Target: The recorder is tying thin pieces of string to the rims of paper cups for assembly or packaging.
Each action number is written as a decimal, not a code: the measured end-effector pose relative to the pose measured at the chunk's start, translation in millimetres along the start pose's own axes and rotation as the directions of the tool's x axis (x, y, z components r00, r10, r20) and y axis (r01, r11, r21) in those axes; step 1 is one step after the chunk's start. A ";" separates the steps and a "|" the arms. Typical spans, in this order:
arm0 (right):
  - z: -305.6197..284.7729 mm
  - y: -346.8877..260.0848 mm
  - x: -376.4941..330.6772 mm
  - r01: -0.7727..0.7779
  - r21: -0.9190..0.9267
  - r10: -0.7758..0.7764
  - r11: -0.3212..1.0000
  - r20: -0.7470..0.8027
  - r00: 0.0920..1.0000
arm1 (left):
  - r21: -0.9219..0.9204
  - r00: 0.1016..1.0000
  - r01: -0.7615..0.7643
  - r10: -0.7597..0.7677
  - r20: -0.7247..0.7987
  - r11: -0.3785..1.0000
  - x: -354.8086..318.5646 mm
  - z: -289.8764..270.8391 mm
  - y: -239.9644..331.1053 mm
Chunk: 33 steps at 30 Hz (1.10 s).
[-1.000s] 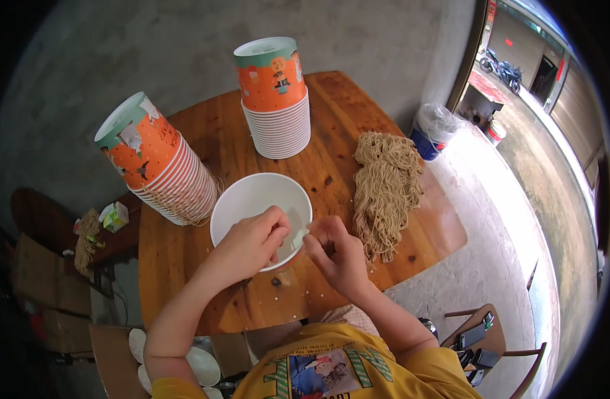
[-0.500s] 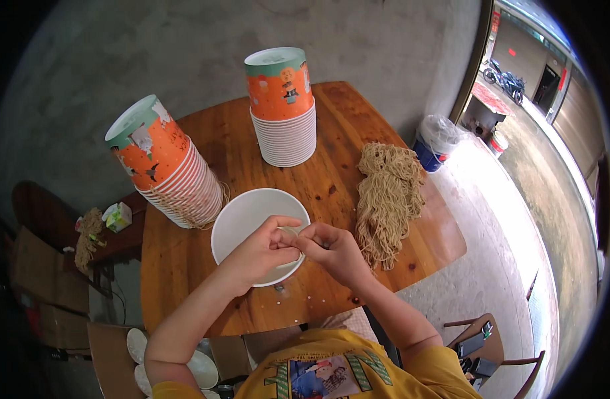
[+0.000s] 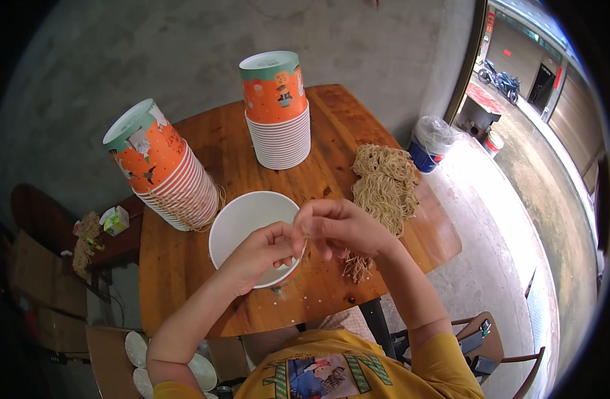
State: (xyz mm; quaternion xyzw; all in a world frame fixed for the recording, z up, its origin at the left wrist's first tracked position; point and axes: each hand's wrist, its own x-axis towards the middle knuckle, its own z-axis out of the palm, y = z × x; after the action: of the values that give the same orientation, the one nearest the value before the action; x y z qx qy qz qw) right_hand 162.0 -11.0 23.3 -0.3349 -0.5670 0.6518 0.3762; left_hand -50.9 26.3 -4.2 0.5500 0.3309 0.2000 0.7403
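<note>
A white paper bowl (image 3: 245, 223) stands open and looks empty on the wooden table (image 3: 185, 272) in front of me. My left hand (image 3: 255, 256) grips its near right rim. My right hand (image 3: 338, 226) hovers just right of the bowl with its fingers pinched together, touching the left hand's fingertips; I see nothing between them. A pile of dry tan noodles (image 3: 385, 183) lies on the table to the right, and its near end (image 3: 355, 266) shows under my right wrist.
A tilted stack of orange paper cups (image 3: 162, 166) leans at the left, and an upright stack (image 3: 278, 113) stands at the back. A bin with a plastic liner (image 3: 430, 141) is beyond the table's right edge. White lids (image 3: 142, 362) lie low at the left, a chair (image 3: 481, 342) at the right.
My right hand has lifted from the bowl's mouth to its right rim, fingers still pinched. The left hand stays on the rim. The view has shifted slightly.
</note>
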 end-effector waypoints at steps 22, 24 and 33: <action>45.9 69.1 -14.6 0.178 -0.881 -0.692 0.438 -0.204 0.692 | 0.058 0.998 0.063 -0.062 -0.015 0.996 0.9 1.0 2.6; 50.2 70.8 -12.7 0.182 -0.903 -0.718 0.390 -0.174 0.674 | 0.039 0.997 0.080 -0.080 -0.005 0.996 0.7 2.1 3.2; 36.0 71.1 -26.7 0.105 -0.601 -0.450 0.793 -0.460 0.765 | -0.089 0.998 0.069 -0.067 0.018 0.994 -4.5 -2.2 3.8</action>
State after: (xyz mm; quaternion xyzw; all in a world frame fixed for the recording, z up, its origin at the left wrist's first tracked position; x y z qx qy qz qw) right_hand 136.2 -57.1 -42.1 -0.5178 -0.6289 0.2633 0.5168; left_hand -55.4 26.0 0.2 0.5061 0.3347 0.1853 0.7730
